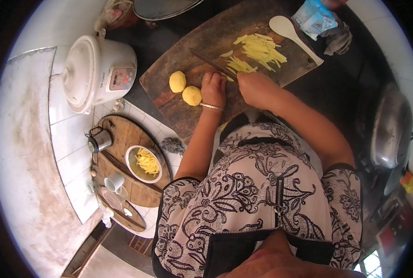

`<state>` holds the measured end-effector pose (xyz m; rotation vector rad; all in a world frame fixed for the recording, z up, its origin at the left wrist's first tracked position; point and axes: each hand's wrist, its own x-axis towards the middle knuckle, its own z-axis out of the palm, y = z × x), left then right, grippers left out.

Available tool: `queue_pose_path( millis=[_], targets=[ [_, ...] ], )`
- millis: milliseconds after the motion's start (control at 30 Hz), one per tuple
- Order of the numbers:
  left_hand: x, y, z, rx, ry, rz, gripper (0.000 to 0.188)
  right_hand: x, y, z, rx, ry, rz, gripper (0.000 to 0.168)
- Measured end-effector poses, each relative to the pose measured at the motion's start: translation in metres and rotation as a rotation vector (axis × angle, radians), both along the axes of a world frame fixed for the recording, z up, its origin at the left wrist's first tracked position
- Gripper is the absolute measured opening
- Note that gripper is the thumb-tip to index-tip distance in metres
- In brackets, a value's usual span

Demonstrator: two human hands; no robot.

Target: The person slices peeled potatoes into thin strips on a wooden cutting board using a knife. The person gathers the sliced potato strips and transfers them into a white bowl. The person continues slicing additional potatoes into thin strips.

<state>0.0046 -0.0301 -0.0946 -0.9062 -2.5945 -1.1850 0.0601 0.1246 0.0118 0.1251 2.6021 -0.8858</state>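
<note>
On the worn wooden cutting board (171, 64), my right hand (256, 88) grips a knife (211, 60), its dark blade reaching up and left across the wood. My left hand (213, 88) is curled beside the blade, its fingertips on a small potato piece (228, 77); the fingers partly hide it. Two whole peeled potatoes (177, 82) lie just left of this hand, the lower one almost at the wrist. Beyond the blade is a small group of cut potato strips (241, 65), with a larger pile of strips (262, 49) farther up.
A pale rice spoon (286, 27) rests along the board's right end, near a blue packet (314, 19) and a dark cloth (336, 38). Left stands a white electric cooker (98, 71). Lower left, a round wooden table (117, 139) bears a bowl (128, 163) of potato strips.
</note>
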Motion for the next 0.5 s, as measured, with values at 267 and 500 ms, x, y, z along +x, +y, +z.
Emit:
queue_pose_path(
  millis=[267, 500],
  targets=[
    [0.001, -0.001, -0.002, 0.028, 0.003, -0.006, 0.009, 0.0, -0.002, -0.007, -0.027, -0.057, 0.053, 0.013],
    [0.0, -0.002, -0.002, 0.003, -0.02, 0.012, 0.009, -0.021, -0.005, -0.013, -0.023, 0.022, -0.001, 0.014]
  ],
)
